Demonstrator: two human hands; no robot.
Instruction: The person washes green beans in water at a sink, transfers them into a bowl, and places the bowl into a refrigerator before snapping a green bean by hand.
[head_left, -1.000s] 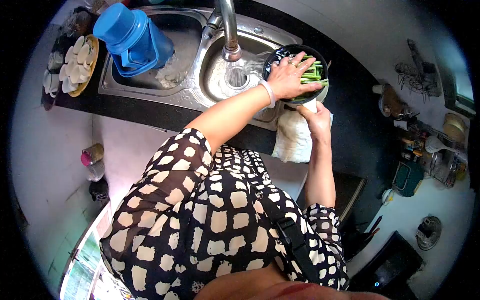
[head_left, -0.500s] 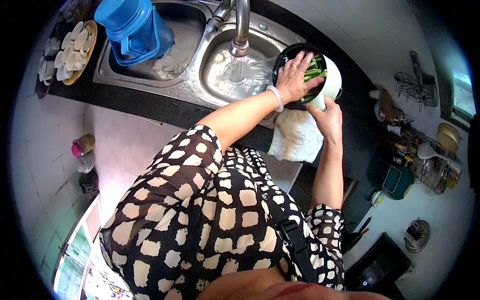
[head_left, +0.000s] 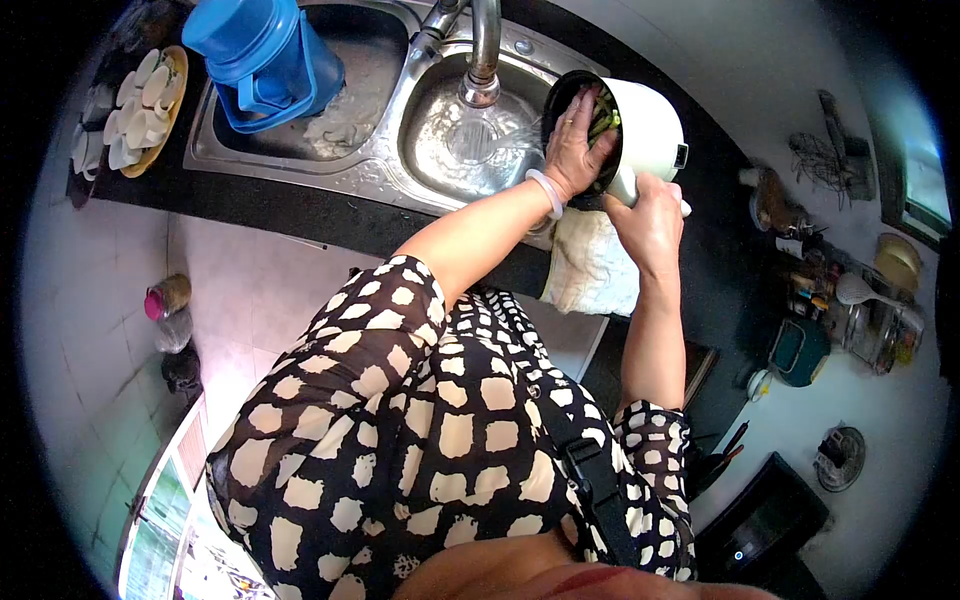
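Observation:
A white pot (head_left: 651, 130) with a black inside is tipped on its side at the right edge of the sink, its mouth facing the basin. Green vegetable stems (head_left: 605, 115) show inside it. My left hand (head_left: 578, 150) lies across the mouth with fingers stretched over the stems, partly inside the rim. Wrapped around the pot's handle is my right hand (head_left: 650, 225). Water runs from the mouth into the right basin (head_left: 425, 150), under the faucet (head_left: 483, 70).
A blue pitcher (head_left: 270, 80) stands in the left basin. White cups (head_left: 145, 100) sit on a tray farther left. A folded cloth (head_left: 592, 262) hangs over the counter edge below the pot. Utensils and jars line the right wall.
The pot has tipped further toward the sink, so more of its white side and base shows. My left hand has gone deeper into its mouth, and fewer stems are visible.

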